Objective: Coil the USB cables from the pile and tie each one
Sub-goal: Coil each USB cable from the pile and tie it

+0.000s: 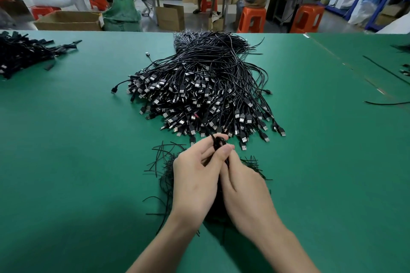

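Observation:
A big pile of black USB cables (206,93) lies in the middle of the green table (77,150), plugs fanned toward me. Just in front of it my left hand (196,178) and my right hand (243,186) are pressed together, both closed on one small coiled black cable (218,142) that sticks up between the fingertips. Under and around my hands lies a scatter of thin black twist ties (165,162). Most of the coil is hidden by my fingers.
A heap of bundled black cables (22,55) sits at the table's far left. Loose black strands (386,103) lie at the right edge. Beyond the table are cardboard boxes (68,20), orange stools (253,19) and seated people at a blue bench.

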